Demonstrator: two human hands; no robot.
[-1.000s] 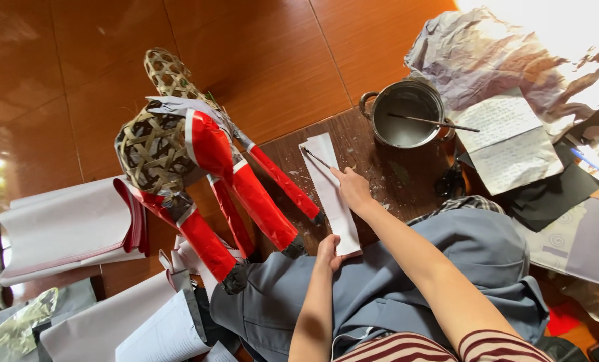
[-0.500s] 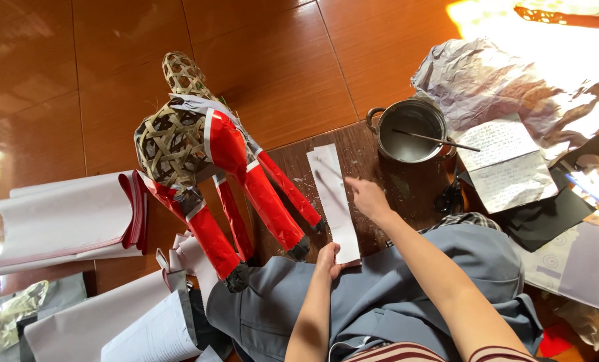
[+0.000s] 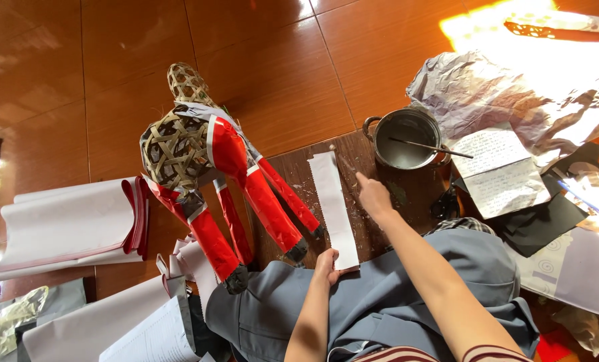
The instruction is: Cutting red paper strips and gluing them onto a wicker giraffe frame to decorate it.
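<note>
The left hand [image 3: 326, 263] pinches the near end of one white paper strip [image 3: 334, 208], holding it down on the dark wooden board [image 3: 373, 231]. The right hand [image 3: 374, 196], at about 1 o'clock from the left, is closed around a thin brush [image 3: 343, 161] whose tip rests just beside the far end of the strip; the fingers themselves are hard to make out. The strip lies lengthwise on the board, running from 6 to 12 o'clock.

At 2 o'clock from the right hand stands one metal pot [image 3: 407, 139] with one stick [image 3: 430, 147] leaning across its rim. At 9 o'clock from the strip lies one woven bamboo animal frame [image 3: 179, 144], its four legs [image 3: 266, 201] wrapped in red paper, its head bare. Farther out at 9 o'clock sits one stack of white and red sheets [image 3: 71, 224]. At 3 o'clock lie two written sheets [image 3: 497, 167], with crumpled paper [image 3: 487, 94] beyond them, partly washed out by sunlight. The grey lap [image 3: 393, 295] hides the board's near edge.
</note>
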